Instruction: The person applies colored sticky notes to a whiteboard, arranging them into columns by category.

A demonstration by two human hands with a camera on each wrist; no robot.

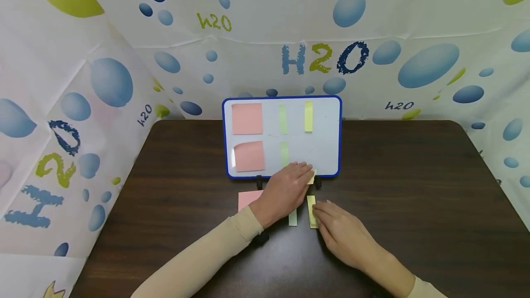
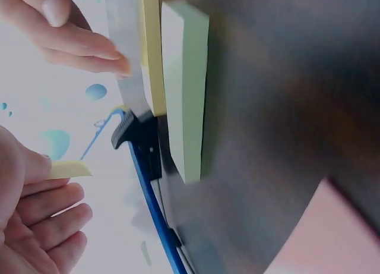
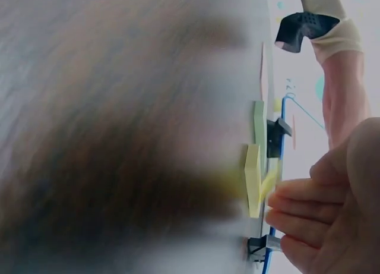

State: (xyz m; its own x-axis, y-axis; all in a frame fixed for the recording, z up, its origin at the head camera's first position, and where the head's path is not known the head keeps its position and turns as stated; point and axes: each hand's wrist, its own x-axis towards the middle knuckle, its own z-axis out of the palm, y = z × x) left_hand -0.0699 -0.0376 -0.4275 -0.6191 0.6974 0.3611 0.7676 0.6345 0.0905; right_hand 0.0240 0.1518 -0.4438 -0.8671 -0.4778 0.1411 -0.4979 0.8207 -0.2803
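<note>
My left hand (image 1: 285, 192) is in front of the whiteboard's lower edge and pinches a yellow sticky strip (image 2: 68, 169) between thumb and fingers. Just below it, the fingertips of my right hand (image 1: 345, 233) are at the right side of a yellow sticky-note pad (image 1: 312, 213) on the table, fingers nearly straight. A green sticky-note pad (image 1: 292, 218) lies left of the yellow one, partly under the left hand. On the whiteboard (image 1: 325, 151) are two pink notes (image 1: 247, 118), two green strips (image 1: 283, 119) and one yellow strip (image 1: 308, 117).
The whiteboard stands tilted on black clip feet (image 1: 318, 182) at the back of the dark wooden table (image 1: 406, 187). A pink pad (image 1: 248, 199) is partly covered by the left forearm. Behind hangs a printed white curtain (image 1: 256, 59).
</note>
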